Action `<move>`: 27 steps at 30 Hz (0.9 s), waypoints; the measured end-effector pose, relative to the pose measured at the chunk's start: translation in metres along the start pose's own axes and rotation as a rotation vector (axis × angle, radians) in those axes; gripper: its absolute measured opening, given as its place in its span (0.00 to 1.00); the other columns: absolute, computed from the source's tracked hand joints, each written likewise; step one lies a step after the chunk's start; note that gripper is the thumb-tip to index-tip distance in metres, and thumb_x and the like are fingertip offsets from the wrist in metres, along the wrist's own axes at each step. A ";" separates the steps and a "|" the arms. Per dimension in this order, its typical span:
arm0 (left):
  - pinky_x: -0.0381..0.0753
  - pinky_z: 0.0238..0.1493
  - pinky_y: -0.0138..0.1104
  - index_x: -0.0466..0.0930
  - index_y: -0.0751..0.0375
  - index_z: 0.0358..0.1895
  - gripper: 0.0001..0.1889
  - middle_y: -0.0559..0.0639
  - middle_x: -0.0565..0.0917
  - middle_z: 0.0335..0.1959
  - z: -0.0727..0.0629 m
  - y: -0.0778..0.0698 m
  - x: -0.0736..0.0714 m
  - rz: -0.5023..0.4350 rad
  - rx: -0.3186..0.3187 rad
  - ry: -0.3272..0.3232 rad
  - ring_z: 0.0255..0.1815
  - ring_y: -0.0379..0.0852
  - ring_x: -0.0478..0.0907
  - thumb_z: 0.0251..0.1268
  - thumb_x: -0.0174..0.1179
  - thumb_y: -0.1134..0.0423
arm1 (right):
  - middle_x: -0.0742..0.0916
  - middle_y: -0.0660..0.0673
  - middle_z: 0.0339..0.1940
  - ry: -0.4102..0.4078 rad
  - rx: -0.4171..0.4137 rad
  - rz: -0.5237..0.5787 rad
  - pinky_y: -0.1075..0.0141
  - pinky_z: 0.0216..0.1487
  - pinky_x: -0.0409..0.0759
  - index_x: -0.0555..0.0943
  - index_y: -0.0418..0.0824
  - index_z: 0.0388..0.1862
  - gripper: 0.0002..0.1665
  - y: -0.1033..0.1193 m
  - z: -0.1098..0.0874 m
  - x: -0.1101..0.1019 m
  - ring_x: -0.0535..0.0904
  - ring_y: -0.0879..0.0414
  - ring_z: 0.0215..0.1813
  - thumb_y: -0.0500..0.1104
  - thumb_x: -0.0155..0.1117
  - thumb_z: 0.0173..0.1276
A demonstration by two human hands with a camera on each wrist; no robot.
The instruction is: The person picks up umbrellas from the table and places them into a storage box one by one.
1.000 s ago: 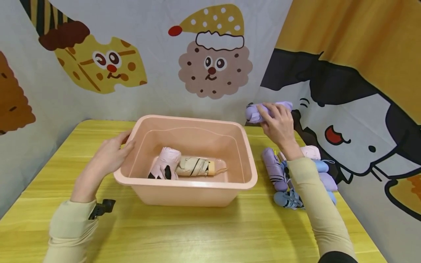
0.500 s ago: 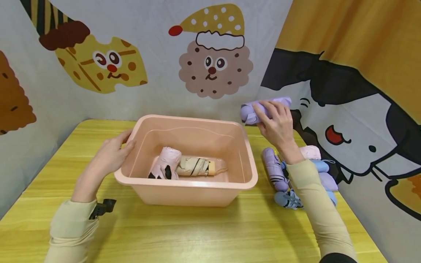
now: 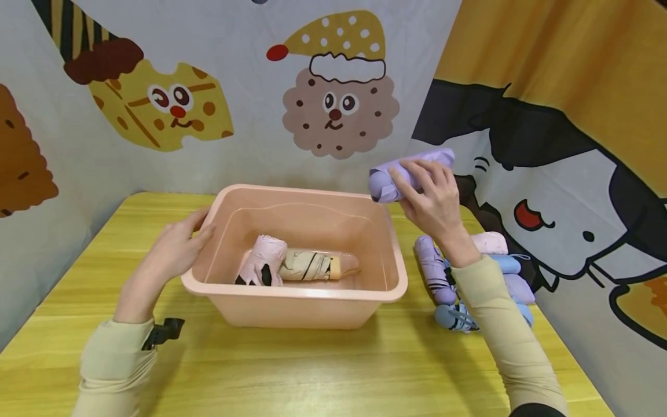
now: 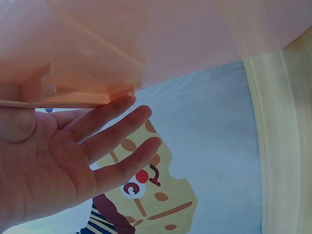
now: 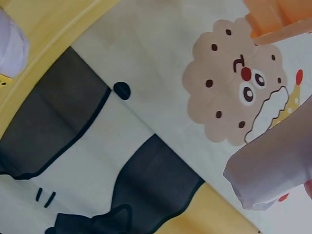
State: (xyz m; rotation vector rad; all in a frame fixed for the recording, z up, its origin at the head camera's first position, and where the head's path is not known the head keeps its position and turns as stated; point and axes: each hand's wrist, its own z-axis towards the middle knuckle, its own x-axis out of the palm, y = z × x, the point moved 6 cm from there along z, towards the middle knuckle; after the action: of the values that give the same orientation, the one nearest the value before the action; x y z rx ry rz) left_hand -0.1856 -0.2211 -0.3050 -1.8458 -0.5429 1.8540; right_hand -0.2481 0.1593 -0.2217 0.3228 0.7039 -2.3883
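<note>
Right hand gripping a lilac umbrella beside the tub's far right corner

The right arm is reaching forward across the table, and its hand is holding the folded umbrella from above, thumb and fingers wrapping its middle. The umbrella is hanging in the air close to the corner of the peach tub, tilting so that its right end is sitting higher.

The left hand is resting at the tub's left rim; in the left wrist view its palm is showing, its fingers lying spread and nearly straight, not closing round anything.

One tub is standing on the table. Two umbrellas are lying inside it: a pink umbrella and, just beside it, a beige umbrella. To the right, at least five are lying bunched: a purple umbrella, a pale pink bundle, a blue bundle, a mauve bundle and a grey-blue umbrella. The right sleeve is covering part of this group, so the exact count is staying uncertain.
</note>
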 end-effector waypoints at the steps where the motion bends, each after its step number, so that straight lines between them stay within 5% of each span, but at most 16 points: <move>1: 0.64 0.62 0.63 0.50 0.68 0.74 0.32 0.74 0.65 0.67 0.000 0.000 0.000 0.000 -0.002 0.000 0.66 0.73 0.62 0.77 0.35 0.49 | 0.85 0.39 0.50 0.003 -0.006 -0.001 0.45 0.47 0.78 0.79 0.47 0.55 0.17 0.002 0.001 -0.001 0.78 0.41 0.49 0.42 0.58 0.67; 15: 0.63 0.63 0.63 0.49 0.67 0.74 0.32 0.73 0.64 0.68 0.001 0.001 0.002 0.000 -0.016 0.012 0.67 0.72 0.62 0.77 0.35 0.49 | 0.85 0.39 0.49 -0.013 -0.090 -0.013 0.48 0.48 0.79 0.78 0.48 0.56 0.19 0.020 0.016 -0.004 0.80 0.42 0.48 0.41 0.54 0.67; 27: 0.65 0.62 0.62 0.49 0.68 0.74 0.32 0.74 0.65 0.67 0.000 0.000 0.001 -0.019 -0.004 0.005 0.65 0.72 0.64 0.77 0.35 0.49 | 0.87 0.41 0.46 -0.104 -0.199 0.020 0.49 0.46 0.79 0.80 0.49 0.53 0.18 0.043 0.041 -0.008 0.82 0.44 0.47 0.37 0.59 0.64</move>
State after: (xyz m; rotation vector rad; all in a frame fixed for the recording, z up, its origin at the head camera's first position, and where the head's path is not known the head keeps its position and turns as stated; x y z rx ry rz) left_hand -0.1857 -0.2209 -0.3057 -1.8414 -0.5606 1.8366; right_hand -0.2173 0.1118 -0.2022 0.1210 0.8771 -2.2746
